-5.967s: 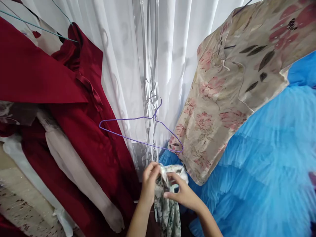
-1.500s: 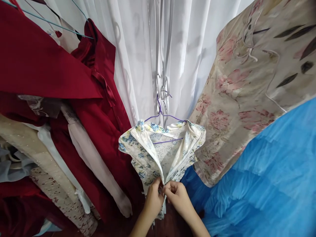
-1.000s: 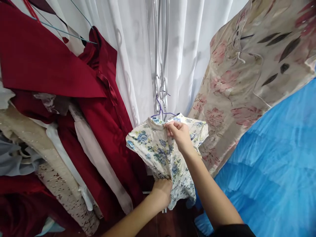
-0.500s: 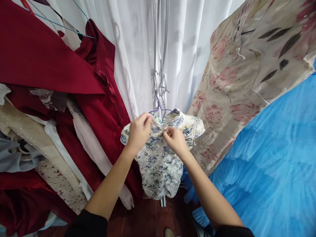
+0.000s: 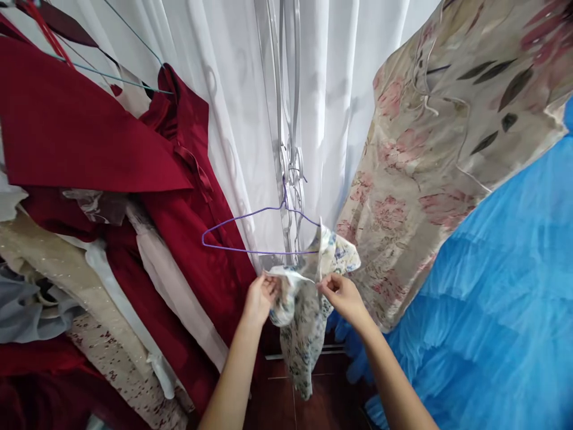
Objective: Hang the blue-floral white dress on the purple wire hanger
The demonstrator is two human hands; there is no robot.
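Note:
A white blouse with a blue floral print point(image 5: 307, 334) hangs by one shoulder from a purple wire hanger point(image 5: 242, 216). Its right shoulder still sits over the hanger's right arm, while the left half of the hanger is bare. My left hand point(image 5: 261, 298) is closed on the edge of the blouse's loose left side, just below the hanger's lower bar. At the middle, my right hand point(image 5: 342, 295) pinches the front edge of the blouse under the hanging shoulder. The hanger's hook is on a white metal stand point(image 5: 290, 155).
Dark red garments point(image 5: 174, 179) and pale dresses hang on the left. A beige dress with pink flowers point(image 5: 403, 155) and a blue tulle dress point(image 5: 487, 286) are on the right. White curtains point(image 5: 331, 89) fall behind the stand, above a dark red tiled floor point(image 5: 277, 406).
The blouse's left shoulder has come off the hanger, and the garment has dropped on that side. Both hands are lower in the view, with the left holding the freed side.

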